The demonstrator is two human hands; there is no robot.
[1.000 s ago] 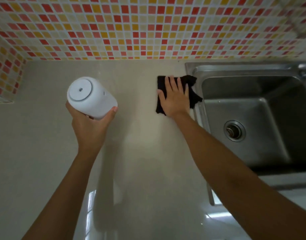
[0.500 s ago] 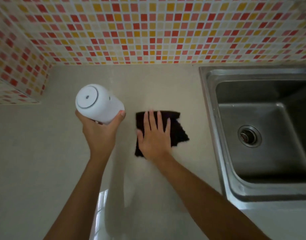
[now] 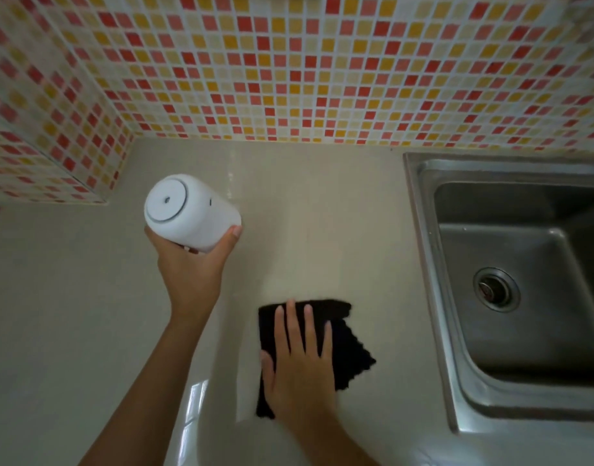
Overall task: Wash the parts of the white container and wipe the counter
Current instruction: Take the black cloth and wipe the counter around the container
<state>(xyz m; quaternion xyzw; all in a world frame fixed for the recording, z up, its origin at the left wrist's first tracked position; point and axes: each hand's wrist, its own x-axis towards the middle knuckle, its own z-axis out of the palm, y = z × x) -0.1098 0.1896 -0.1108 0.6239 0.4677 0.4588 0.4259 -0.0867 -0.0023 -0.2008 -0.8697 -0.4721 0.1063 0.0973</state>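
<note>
My left hand [image 3: 191, 274] grips the white container [image 3: 188, 211] from below and holds it lifted above the beige counter [image 3: 70, 314], its round top tilted toward me. A black cloth [image 3: 346, 344] lies flat on the counter to the right of that hand. My right hand [image 3: 300, 361] presses down on the cloth with straight, spread fingers, covering its left half.
A steel sink [image 3: 433, 264] with a round drain [image 3: 495, 289] is set into the counter on the right. Red, orange and cream mosaic tiles [image 3: 288, 68] cover the back wall and the left corner wall. A glossy reflection shows on the counter between my arms.
My right hand has dragged the black cloth from beside the sink's far corner toward me across the counter. The left hand keeps the container lifted in the same grip.
</note>
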